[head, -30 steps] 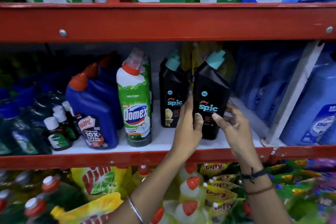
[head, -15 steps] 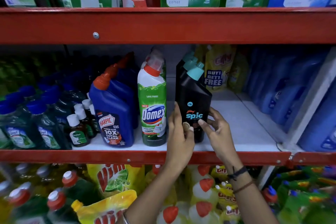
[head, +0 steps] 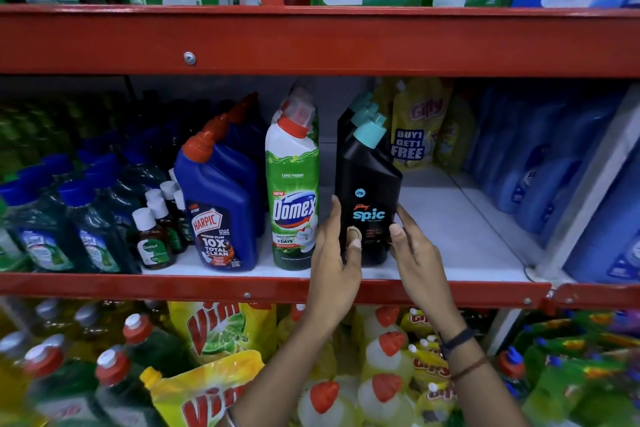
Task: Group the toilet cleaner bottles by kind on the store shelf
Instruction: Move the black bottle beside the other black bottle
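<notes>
Both hands are cupping the front black Spic bottle (head: 367,215), standing upright w/ long axis vertical at the shelf (head: 460,229) front betw. the two grips, left hand (head: 334,253) & right hand (head: 414,253) about equally near, fingers pressing its lower sides, Domex bottle (head: 292,198) just beside to the left.

Spic bottles (head: 367,204): 4 | Domex bottles (head: 292,191): 2 | Harpic bottles (head: 218,204): 3
</notes>
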`<state>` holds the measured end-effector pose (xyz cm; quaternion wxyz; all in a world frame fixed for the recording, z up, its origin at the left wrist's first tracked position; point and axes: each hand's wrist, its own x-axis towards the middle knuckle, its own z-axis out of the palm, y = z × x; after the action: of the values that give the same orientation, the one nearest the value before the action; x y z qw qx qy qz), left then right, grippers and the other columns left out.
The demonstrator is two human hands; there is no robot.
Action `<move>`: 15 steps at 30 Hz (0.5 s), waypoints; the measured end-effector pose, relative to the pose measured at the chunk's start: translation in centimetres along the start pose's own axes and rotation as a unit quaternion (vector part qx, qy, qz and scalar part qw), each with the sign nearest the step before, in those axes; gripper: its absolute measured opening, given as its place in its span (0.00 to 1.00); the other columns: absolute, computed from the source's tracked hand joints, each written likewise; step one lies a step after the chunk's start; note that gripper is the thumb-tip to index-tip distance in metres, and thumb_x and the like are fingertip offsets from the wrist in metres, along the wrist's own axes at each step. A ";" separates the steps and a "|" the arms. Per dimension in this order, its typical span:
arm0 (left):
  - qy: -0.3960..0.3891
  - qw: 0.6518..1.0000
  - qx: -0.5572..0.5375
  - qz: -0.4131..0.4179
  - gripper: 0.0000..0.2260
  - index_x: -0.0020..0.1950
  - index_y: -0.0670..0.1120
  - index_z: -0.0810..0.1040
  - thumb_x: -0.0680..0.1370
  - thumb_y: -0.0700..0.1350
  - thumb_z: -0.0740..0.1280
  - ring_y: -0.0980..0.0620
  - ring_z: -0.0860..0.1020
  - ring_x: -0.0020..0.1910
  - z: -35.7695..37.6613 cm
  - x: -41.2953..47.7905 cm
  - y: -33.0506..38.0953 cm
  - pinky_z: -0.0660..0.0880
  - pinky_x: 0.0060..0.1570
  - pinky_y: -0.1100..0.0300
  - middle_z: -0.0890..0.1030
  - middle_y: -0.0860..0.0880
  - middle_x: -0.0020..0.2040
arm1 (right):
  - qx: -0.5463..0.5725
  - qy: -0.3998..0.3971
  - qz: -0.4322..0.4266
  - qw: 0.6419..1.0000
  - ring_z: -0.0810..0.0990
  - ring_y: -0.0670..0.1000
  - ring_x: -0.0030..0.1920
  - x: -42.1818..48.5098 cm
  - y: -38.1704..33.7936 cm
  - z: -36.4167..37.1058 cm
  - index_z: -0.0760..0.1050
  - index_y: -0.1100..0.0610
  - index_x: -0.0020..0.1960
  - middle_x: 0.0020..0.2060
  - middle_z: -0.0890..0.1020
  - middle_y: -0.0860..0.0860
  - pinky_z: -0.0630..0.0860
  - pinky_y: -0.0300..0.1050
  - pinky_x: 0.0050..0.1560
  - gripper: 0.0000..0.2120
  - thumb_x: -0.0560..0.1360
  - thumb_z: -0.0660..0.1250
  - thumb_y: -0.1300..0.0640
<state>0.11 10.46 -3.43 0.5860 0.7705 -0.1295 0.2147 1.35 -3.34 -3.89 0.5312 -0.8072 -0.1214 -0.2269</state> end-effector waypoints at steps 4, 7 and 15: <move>0.009 1.000 -0.003 -0.006 0.29 0.73 0.68 0.50 0.78 0.48 0.58 0.50 0.68 0.71 -0.2 0.1 -0.2 0.72 0.65 0.43 0.64 0.59 0.73 | 0.005 -0.007 0.001 1.000 0.84 0.53 0.50 -0.3 -0.1 -0.1 0.62 0.43 0.73 0.48 0.85 0.57 0.80 0.58 0.53 0.25 0.78 0.53 0.40; 0.006 1.000 -0.003 -0.007 0.30 0.71 0.72 0.50 0.77 0.48 0.59 0.47 0.70 0.69 -0.4 0.2 -0.3 0.73 0.64 0.42 0.66 0.54 0.74 | -0.002 -0.009 0.006 1.000 0.80 0.33 0.48 -0.5 -0.6 0.1 0.61 0.45 0.74 0.49 0.82 0.42 0.78 0.33 0.49 0.26 0.77 0.53 0.42; 0.074 0.996 -0.027 0.043 0.19 0.68 0.66 0.62 0.80 0.49 0.59 0.57 0.67 0.71 -1.9 -1.7 1.0 0.69 0.69 0.52 0.69 0.58 0.69 | 0.014 0.106 -0.001 0.994 0.69 0.40 0.67 -2.4 -3.0 1.9 0.63 0.50 0.72 0.66 0.70 0.44 0.66 0.35 0.66 0.29 0.76 0.53 0.36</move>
<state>-2.18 11.89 -3.03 0.6050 0.7301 -0.1247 0.2922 -1.56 -0.22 -3.26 0.5523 -0.7706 -0.0686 -0.3105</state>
